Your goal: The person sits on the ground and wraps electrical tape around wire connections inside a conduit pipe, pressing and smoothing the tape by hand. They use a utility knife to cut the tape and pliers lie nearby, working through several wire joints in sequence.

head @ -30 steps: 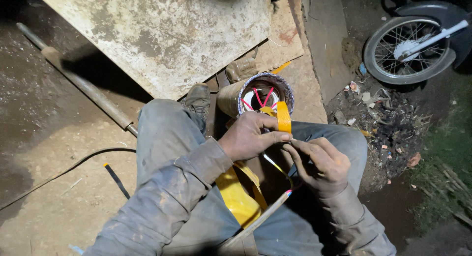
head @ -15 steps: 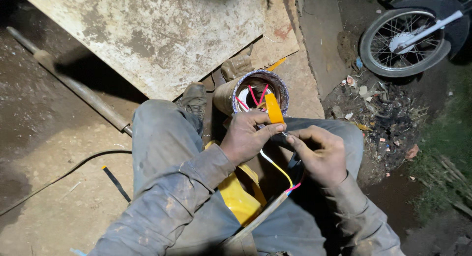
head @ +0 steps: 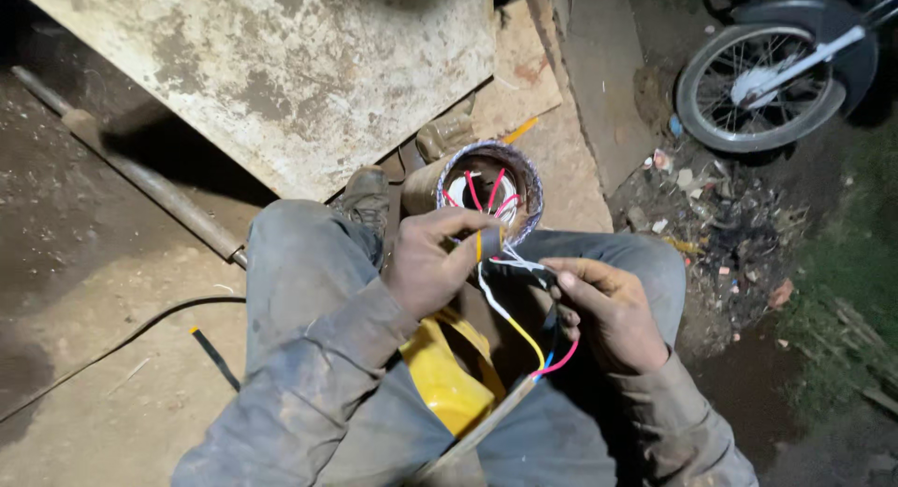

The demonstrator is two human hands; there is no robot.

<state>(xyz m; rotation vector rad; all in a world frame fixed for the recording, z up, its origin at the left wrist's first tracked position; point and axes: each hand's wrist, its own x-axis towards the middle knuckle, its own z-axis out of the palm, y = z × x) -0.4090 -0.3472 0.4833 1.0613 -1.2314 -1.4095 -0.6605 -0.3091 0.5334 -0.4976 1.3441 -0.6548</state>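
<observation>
Just below the round motor stator (head: 489, 189), the left hand (head: 432, 267) pinches a strip of yellow tape (head: 480, 246) and the right hand (head: 608, 309) grips the bundled wires (head: 524, 333). Those thin red, yellow, blue and white leads could slip loose or kink if tugged hard.

wires (head: 510, 309) between hands, motor (head: 486, 192) ahead
</observation>
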